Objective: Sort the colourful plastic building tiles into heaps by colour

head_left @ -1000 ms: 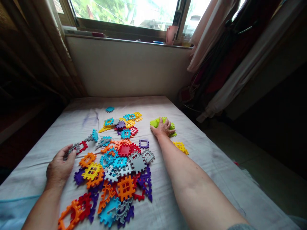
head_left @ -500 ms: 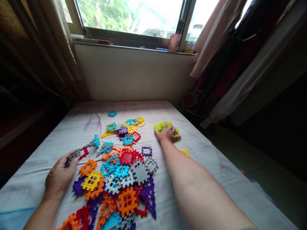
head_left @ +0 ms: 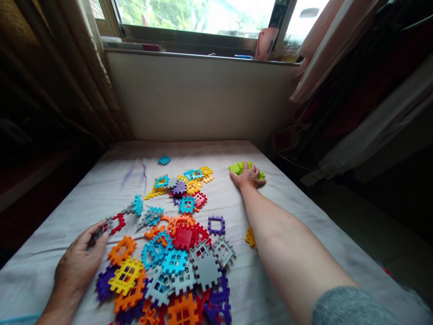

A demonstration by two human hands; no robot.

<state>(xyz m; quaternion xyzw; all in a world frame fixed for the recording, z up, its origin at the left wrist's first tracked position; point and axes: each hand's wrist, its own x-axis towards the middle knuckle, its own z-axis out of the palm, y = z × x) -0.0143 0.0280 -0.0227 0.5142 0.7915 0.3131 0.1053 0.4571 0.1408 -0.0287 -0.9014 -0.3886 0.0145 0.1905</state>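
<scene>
My left hand [head_left: 79,259] is closed around grey interlocking plastic blocks [head_left: 98,232] at the left, with a red open-frame block [head_left: 118,223] at their far end. Just beyond lies a turquoise block [head_left: 137,205] with a grey one against it. At the far right of the bed-like surface, my right hand [head_left: 248,176] rests with fingers spread over lime-green blocks [head_left: 236,168], covering part of them. Between my hands is a large heap of mixed blocks, including an orange window block [head_left: 122,250], a yellow window block [head_left: 126,275] and a grey solid block [head_left: 208,271].
A smaller mixed group with a purple block [head_left: 179,188] lies farther back, and a lone turquoise block [head_left: 164,160] beyond it. One yellow block [head_left: 251,237] is partly behind my right forearm. A pink cup [head_left: 266,44] stands on the window ledge; curtains hang both sides.
My right hand and the lime-green blocks under it have shifted slightly farther away. My left hand keeps its hold on the grey blocks. The head view has moved a little.
</scene>
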